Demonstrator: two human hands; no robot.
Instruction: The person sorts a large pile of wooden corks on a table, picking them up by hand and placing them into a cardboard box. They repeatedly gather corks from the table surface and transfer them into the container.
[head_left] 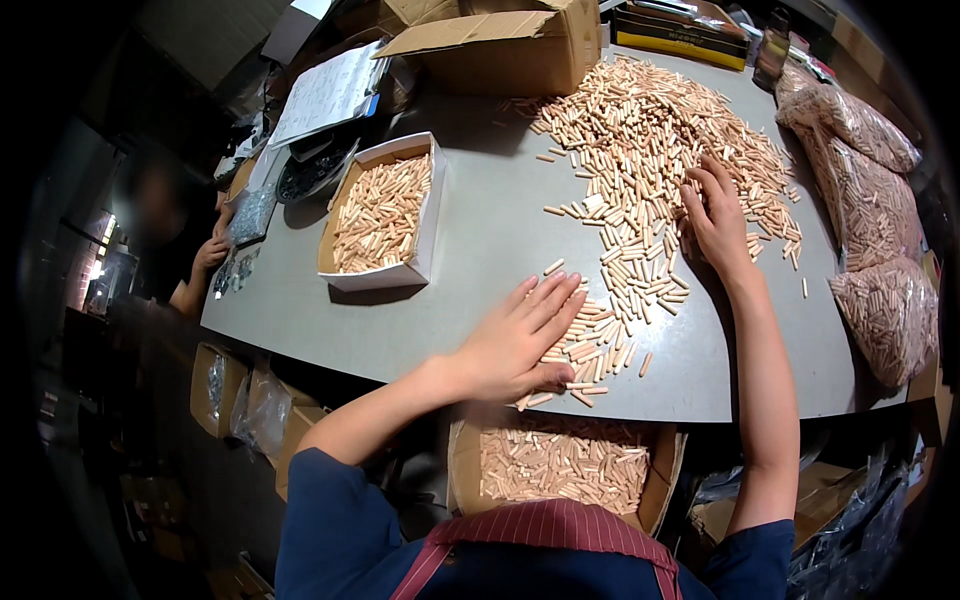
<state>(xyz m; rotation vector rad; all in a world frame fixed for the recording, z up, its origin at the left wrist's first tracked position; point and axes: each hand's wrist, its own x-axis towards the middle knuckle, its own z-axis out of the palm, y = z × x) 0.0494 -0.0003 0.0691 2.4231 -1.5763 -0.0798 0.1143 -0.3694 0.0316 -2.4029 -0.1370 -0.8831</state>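
At the far left edge of the grey bench (470, 240) another person's hands (205, 262) work over small clear bags of dark parts, well apart from yours. Next comes the white cardboard tray of pale wooden dowel pins (382, 212), lying flat with its open top up and set clear of the loose pile, probably so its pins stay separate from the unsorted ones. Your left hand (520, 340) lies flat, palm down, fingers (548, 300) straight and close together, closed on nothing; it presses on a small batch of loose wooden dowel pins (590, 345) right at the near edge of the bench, a flat rake that suits sliding many pins at once rather than pinching them one by one. Directly below that edge, against your striped apron, sits the open brown cardboard box of dowel pins (560, 465), placed where pins pushed over the edge would drop into it. Further right your right hand (715, 215) reaches into the large heap of wooden dowel pins (650, 140) spread across the middle of the bench, fingers slightly curled and spread over the pile; whether they pinch any pin you cannot tell from here. At the right rim, clear plastic bags packed with dowel pins (880, 230) lie stacked, out of the working area.
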